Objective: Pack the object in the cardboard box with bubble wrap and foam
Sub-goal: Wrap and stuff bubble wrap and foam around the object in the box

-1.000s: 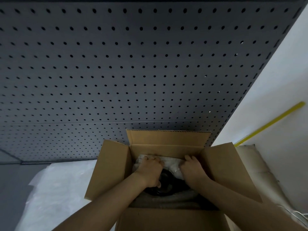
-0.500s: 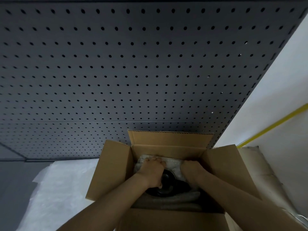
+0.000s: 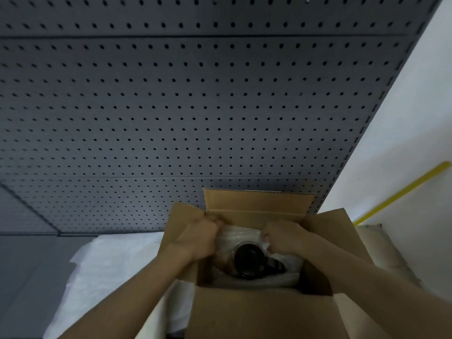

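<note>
While my fingers curl into the bubble wrap (image 3: 241, 237) at both ends, my left hand (image 3: 198, 237) bunches it by the box's far left corner and my right hand (image 3: 281, 238) grips it at the right; the fingertips themselves are buried or blurred. Between them the dark round object (image 3: 249, 261) sits low inside the cardboard box (image 3: 264, 311), partly swaddled, its shape hard to read. White foam sheeting (image 3: 117, 263) lies on the counter to the left, cut off below.

Workshop; grey pegboard wall (image 3: 195, 106)
</note>
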`<state>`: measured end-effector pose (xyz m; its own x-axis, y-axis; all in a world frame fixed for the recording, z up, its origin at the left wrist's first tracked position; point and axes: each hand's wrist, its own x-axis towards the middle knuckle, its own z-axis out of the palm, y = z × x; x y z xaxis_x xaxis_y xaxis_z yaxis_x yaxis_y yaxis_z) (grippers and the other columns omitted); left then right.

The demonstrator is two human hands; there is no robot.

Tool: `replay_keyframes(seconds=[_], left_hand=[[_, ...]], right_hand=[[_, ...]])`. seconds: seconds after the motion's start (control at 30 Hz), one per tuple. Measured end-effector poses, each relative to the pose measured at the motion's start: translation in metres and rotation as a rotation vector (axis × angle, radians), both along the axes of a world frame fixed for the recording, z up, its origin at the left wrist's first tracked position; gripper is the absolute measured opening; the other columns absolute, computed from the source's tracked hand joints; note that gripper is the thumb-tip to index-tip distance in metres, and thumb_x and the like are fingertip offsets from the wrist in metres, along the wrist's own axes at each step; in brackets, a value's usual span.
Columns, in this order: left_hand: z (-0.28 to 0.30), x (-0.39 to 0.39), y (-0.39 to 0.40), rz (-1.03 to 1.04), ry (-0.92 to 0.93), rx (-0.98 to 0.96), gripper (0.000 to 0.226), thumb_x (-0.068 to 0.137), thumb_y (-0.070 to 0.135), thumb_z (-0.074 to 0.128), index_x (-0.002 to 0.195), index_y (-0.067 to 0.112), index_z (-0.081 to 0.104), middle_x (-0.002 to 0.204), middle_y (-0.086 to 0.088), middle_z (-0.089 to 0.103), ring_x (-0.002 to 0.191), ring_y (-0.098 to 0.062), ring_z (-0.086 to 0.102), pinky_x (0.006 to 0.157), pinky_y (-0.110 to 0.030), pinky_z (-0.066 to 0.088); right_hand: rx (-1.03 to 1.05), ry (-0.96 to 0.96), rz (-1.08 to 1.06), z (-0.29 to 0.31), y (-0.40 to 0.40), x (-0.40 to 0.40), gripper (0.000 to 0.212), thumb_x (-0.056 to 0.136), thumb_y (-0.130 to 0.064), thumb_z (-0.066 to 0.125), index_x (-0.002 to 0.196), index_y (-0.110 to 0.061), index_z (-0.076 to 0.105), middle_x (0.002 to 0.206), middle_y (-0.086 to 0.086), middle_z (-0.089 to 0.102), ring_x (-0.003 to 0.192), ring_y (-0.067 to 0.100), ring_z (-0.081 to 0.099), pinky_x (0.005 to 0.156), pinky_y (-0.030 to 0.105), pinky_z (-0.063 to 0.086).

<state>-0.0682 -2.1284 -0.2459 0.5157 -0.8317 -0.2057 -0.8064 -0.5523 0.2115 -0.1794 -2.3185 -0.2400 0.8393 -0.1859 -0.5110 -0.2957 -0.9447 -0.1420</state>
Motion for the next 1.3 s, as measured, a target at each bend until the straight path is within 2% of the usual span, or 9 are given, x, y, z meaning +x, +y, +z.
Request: replay_keyframes(seconds=[0.17, 0.3, 0.5, 0.6, 0.73, 0.9, 1.1, 1.2, 1.3], left_hand=[[0.038, 0.056, 0.072, 0.13, -0.129, -0.026, 0.043, 0.088, 0.023, 0.06, 0.131, 0.024, 0.053, 0.126, -0.001, 0.056, 0.111, -0.021, 0.057, 0.096, -0.035, 0.047], [0.044, 0.08, 0.138, 0.168, -0.107, -0.022, 0.043, 0.086, 0.025, 0.065, 0.128, 0.022, 0.053, 0.128, -0.001, 0.056, 0.113, -0.02, 0.057, 0.095, -0.034, 0.048], [0.039, 0.102, 0.217, 0.109, -0.048, 0.012, 0.044, 0.09, 0.022, 0.061, 0.132, 0.02, 0.05, 0.136, -0.002, 0.052, 0.119, -0.022, 0.053, 0.101, -0.032, 0.044], [0.037, 0.104, 0.244, 0.098, -0.031, 0.025, 0.044, 0.089, 0.023, 0.061, 0.132, 0.02, 0.05, 0.135, -0.003, 0.052, 0.117, -0.023, 0.054, 0.099, -0.035, 0.046], [0.033, 0.106, 0.265, 0.076, -0.026, 0.034, 0.041, 0.091, 0.025, 0.059, 0.131, 0.019, 0.05, 0.133, -0.002, 0.052, 0.117, -0.02, 0.054, 0.098, -0.03, 0.044], [0.021, 0.102, 0.281, 0.14, 0.018, 0.007, 0.038, 0.089, 0.024, 0.061, 0.127, 0.022, 0.053, 0.129, 0.002, 0.055, 0.114, -0.017, 0.055, 0.093, -0.028, 0.043], [-0.007, 0.105, 0.3, 0.195, 0.077, 0.054, 0.039, 0.089, 0.023, 0.06, 0.127, 0.024, 0.052, 0.127, 0.002, 0.055, 0.113, -0.018, 0.056, 0.095, -0.029, 0.045], [-0.023, 0.106, 0.309, 0.215, 0.112, 0.095, 0.039, 0.09, 0.02, 0.058, 0.129, 0.021, 0.052, 0.126, 0.0, 0.055, 0.113, -0.02, 0.056, 0.095, -0.029, 0.044], [-0.044, 0.103, 0.319, 0.239, 0.162, 0.132, 0.04, 0.09, 0.018, 0.058, 0.129, 0.02, 0.052, 0.126, -0.003, 0.056, 0.111, -0.022, 0.058, 0.093, -0.029, 0.044]], right_hand=[[0.021, -0.154, -0.035, 0.027, 0.063, 0.021, 0.05, 0.082, -0.016, 0.071, 0.129, -0.02, 0.055, 0.128, 0.003, 0.058, 0.112, 0.02, 0.056, 0.073, 0.023, 0.039], [0.054, -0.243, -0.104, 0.042, 0.126, 0.039, 0.03, 0.085, -0.017, 0.065, 0.116, -0.016, 0.066, 0.117, 0.002, 0.066, 0.102, 0.021, 0.063, 0.085, 0.032, 0.053], [0.055, -0.316, -0.177, 0.048, 0.193, 0.06, 0.038, 0.09, 0.004, 0.048, 0.122, -0.011, 0.062, 0.13, 0.008, 0.057, 0.115, 0.022, 0.055, 0.088, 0.023, 0.044], [0.067, -0.356, -0.217, 0.057, 0.22, 0.062, 0.036, 0.09, 0.004, 0.045, 0.117, -0.009, 0.065, 0.127, 0.007, 0.06, 0.116, 0.02, 0.055, 0.095, 0.024, 0.046], [0.053, -0.378, -0.186, 0.056, 0.247, 0.068, 0.033, 0.088, 0.003, 0.048, 0.11, -0.01, 0.069, 0.115, 0.004, 0.067, 0.108, 0.017, 0.06, 0.079, 0.016, 0.04], [0.126, -0.359, -0.13, 0.035, 0.265, 0.092, 0.032, 0.085, 0.004, 0.054, 0.109, -0.011, 0.069, 0.113, 0.007, 0.067, 0.104, 0.021, 0.062, 0.088, 0.029, 0.052], [0.184, -0.186, -0.094, -0.028, 0.292, 0.122, 0.049, 0.086, -0.007, 0.059, 0.133, -0.017, 0.05, 0.136, 0.007, 0.048, 0.12, 0.021, 0.049, 0.097, 0.026, 0.042], [0.046, -0.112, -0.028, -0.06, 0.297, 0.137, 0.07, 0.083, -0.008, 0.06, 0.146, -0.017, 0.03, 0.145, 0.011, 0.034, 0.132, 0.028, 0.033, 0.107, 0.034, 0.037], [-0.173, -0.008, 0.011, -0.085, 0.292, 0.151, 0.099, 0.078, -0.016, 0.068, 0.153, -0.019, 0.004, 0.156, 0.012, 0.015, 0.143, 0.037, 0.015, 0.119, 0.046, 0.018]])
